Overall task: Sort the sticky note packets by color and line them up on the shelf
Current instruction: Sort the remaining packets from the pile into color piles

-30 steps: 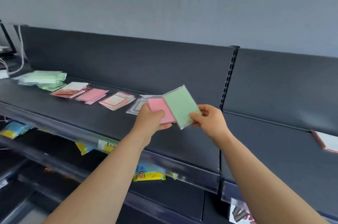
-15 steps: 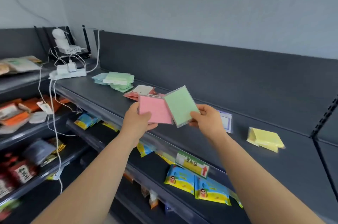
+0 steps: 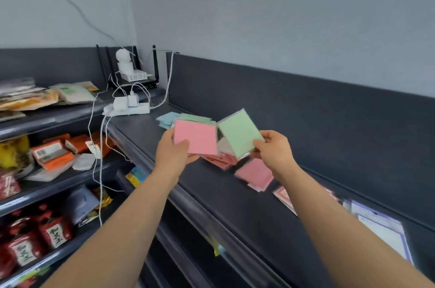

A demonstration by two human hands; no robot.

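My left hand point(image 3: 173, 152) grips a pink sticky note packet point(image 3: 196, 138) above the dark shelf point(image 3: 235, 198). My right hand point(image 3: 273, 152) pinches the lower corner of a green packet point(image 3: 239, 133), tilted, right beside the pink one. On the shelf behind them lie green and light blue packets point(image 3: 168, 118). Below the hands a pile of reddish-pink packets point(image 3: 217, 160) and a pink pile point(image 3: 255, 174) rest on the shelf, partly hidden by my right hand. A purple-white packet point(image 3: 379, 229) lies at the far right.
A white power strip point(image 3: 128, 108) with plugs and cables sits at the shelf's left end, below a router and white camera point(image 3: 128, 71). The left shelving holds snack bags, orange boxes point(image 3: 53, 153) and red packs point(image 3: 40, 240). A white cable hangs down the corner.
The view has swung left along the shelf; the corner, router and side shelves are now central-left. Both hands keep the same packets, still side by side, now over the pink piles.
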